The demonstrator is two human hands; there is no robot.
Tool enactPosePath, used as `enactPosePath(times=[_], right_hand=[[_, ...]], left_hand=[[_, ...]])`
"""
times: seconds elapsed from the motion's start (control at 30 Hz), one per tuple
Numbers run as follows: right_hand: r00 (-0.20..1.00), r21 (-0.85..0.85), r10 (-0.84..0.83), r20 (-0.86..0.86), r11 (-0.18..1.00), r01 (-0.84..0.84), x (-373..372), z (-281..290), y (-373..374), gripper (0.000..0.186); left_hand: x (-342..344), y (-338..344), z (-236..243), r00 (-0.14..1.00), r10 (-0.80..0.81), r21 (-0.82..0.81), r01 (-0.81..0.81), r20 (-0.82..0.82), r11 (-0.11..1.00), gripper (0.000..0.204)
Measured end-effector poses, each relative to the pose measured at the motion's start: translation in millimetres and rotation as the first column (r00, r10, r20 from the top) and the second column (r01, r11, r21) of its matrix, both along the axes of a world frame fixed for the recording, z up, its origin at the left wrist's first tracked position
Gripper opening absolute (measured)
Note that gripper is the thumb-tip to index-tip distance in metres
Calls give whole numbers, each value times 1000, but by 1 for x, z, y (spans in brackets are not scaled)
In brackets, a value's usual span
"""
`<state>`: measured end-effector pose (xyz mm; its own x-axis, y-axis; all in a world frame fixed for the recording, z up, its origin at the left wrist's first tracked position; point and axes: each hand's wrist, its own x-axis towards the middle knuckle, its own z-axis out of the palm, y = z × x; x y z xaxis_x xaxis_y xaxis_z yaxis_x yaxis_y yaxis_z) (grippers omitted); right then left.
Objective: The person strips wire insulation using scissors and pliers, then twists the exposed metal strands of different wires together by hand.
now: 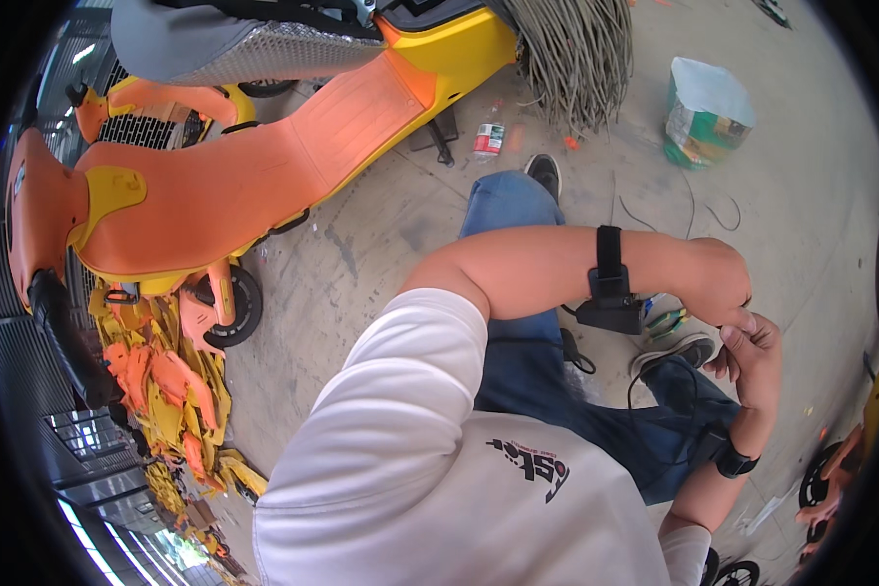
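Note:
My left arm reaches across to the right, and my left hand (721,281) is closed, its back toward me. Just below it, my right hand (752,356) has its thumb and fingers drawn together, touching or nearly touching the left hand's fingers. Whatever lies between the two hands is too small or hidden to make out. Past my left forearm, near my shoe (689,352), a tool with green handles (666,322), perhaps pliers, shows in part. Thin loose wires (691,207) lie on the floor beyond my hands.
An orange and yellow scooter (234,186) stands at my left, a bundle of grey cables (581,63) hanging over its end. A plastic bottle (489,140) and a white-green sack (710,112) are on the floor. Orange and yellow panels (176,381) are piled at the left.

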<state>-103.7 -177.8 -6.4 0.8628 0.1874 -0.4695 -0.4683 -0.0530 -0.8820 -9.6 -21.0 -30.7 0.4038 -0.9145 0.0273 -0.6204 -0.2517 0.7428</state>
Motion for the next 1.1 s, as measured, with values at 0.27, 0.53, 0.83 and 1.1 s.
enactPosePath(times=[0.27, 0.53, 0.83, 1.1], right_hand=[[918, -299, 265, 294, 938, -175, 0, -16, -9, 17], [981, -266, 101, 163, 962, -55, 12, 4, 2, 17], [987, -166, 142, 81, 978, -127, 17, -22, -17, 27], [938, -302, 141, 318, 952, -41, 11, -9, -1, 25]], left_hand=[[-6, 2, -4, 998, -24, 60, 21, 52, 998, 45], [12, 5, -3, 999, 46, 74, -44, -28, 996, 47], [11, -5, -8, 996, 59, -26, -61, -61, 998, 58], [27, 2, 10, 880, -73, 9, 88, -470, 996, 49]])
